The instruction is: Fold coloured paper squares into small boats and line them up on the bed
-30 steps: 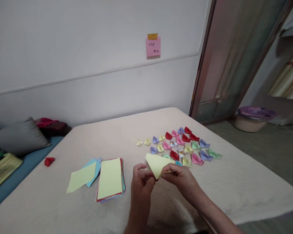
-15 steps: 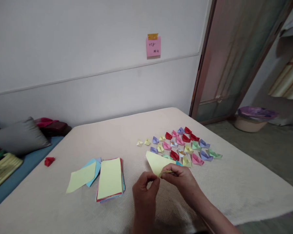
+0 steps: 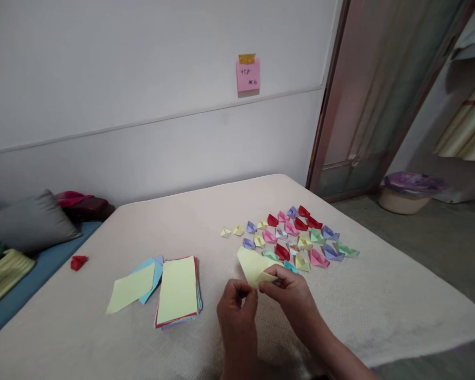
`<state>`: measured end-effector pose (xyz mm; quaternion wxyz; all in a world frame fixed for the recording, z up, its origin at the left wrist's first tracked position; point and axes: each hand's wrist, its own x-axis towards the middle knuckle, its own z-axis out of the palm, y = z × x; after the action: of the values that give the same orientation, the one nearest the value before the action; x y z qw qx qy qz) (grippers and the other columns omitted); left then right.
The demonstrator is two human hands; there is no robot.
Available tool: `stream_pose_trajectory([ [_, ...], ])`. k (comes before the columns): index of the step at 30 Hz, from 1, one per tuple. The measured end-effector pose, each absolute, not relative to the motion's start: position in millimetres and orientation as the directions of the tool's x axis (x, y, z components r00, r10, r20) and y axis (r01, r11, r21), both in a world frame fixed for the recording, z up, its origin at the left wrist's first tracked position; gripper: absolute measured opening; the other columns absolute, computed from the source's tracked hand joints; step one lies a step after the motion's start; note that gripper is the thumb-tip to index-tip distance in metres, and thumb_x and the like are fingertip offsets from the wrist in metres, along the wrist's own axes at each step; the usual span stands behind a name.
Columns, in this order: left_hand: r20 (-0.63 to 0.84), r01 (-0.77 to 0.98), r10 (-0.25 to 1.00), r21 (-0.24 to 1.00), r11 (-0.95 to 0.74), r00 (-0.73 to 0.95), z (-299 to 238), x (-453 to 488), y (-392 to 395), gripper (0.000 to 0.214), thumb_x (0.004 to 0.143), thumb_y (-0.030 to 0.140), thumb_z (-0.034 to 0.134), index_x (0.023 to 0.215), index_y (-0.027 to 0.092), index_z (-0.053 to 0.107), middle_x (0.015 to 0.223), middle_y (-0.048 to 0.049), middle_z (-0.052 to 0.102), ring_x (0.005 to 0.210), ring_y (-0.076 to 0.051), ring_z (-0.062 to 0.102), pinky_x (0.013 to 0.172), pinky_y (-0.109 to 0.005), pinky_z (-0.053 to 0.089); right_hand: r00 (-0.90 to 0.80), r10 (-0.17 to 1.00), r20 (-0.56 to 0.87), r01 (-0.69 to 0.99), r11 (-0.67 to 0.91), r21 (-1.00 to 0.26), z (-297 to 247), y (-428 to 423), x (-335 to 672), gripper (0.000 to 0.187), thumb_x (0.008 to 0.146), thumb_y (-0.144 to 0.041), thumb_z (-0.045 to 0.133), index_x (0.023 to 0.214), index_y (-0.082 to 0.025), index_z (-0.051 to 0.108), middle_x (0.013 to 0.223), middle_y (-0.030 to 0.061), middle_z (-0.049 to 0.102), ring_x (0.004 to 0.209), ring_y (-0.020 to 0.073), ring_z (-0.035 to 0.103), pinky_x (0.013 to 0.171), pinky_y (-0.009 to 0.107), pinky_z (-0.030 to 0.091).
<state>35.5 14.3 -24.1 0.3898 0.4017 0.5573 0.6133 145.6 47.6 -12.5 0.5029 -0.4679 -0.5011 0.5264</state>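
Observation:
A pale yellow sheet of paper [image 3: 253, 265], partly folded, is held up between my two hands over the bed. My left hand [image 3: 238, 306] pinches its lower left corner between thumb and finger. Its right side is gripped by my right hand [image 3: 287, 290], whose thumb and fingers close on a folded-over part. Just behind the sheet lie several small folded paper boats [image 3: 301, 225] in red, pink, purple, green and yellow. A blue paper boat [image 3: 291, 267] shows partly behind my right hand.
Left of my hands sits a stack of coloured paper [image 3: 178, 291], yellow on top. Beside it are a loose yellow sheet [image 3: 130, 288] and blue paper [image 3: 157, 274]. A red folded piece [image 3: 78, 262] lies farther left. A grey pillow [image 3: 31, 221] rests beyond the bed's left edge.
The yellow paper has tilted a little, and its right part now curls over more at my right hand. Both hands keep their hold, nearly in place.

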Motion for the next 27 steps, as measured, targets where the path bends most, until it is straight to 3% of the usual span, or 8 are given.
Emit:
stream_pose_trajectory([
  [13, -0.018, -0.209, 0.95, 0.977, -0.05, -0.312, -32.0, 36.2, 15.4, 0.014, 0.07, 0.013, 0.062, 0.065, 0.019, 0.052, 0.06, 0.006, 0.051, 0.062, -0.012, 0.047, 0.061, -0.023, 0.037, 0.0, 1.0, -0.014, -0.023, -0.014, -1.0, -12.5, 47.8, 144.6, 0.007, 0.069, -0.025, 0.062, 0.067, -0.019, 0.058, 0.052, -0.0038, 0.056, 0.052, 0.0139, 0.051, 0.051, 0.023, 0.037],
  [22, 0.025, -0.182, 0.941, 0.979, -0.091, -0.339, -23.6, 39.8, 14.6, 0.017, 0.067, 0.019, 0.068, 0.065, 0.018, 0.052, 0.059, 0.0053, 0.052, 0.06, -0.012, 0.048, 0.059, -0.022, 0.038, -0.01, 0.999, 0.033, -0.009, 0.032, -0.999, -16.7, 47.3, 145.6, 0.012, 0.073, -0.026, 0.063, 0.065, -0.018, 0.058, 0.055, -0.0041, 0.055, 0.054, 0.0127, 0.05, 0.053, 0.023, 0.038],
  [27, 0.039, -0.164, 0.926, 0.981, -0.107, -0.375, -26.6, 35.9, 14.8, 0.021, 0.068, 0.02, 0.07, 0.062, 0.018, 0.05, 0.057, 0.0064, 0.045, 0.057, -0.01, 0.042, 0.055, -0.021, 0.034, -0.125, 0.992, -0.004, -0.104, -0.017, -0.994, -17.1, 50.8, 147.5, 0.01, 0.066, -0.022, 0.068, 0.069, -0.018, 0.059, 0.055, -0.0065, 0.054, 0.05, 0.0098, 0.045, 0.049, 0.021, 0.033],
])
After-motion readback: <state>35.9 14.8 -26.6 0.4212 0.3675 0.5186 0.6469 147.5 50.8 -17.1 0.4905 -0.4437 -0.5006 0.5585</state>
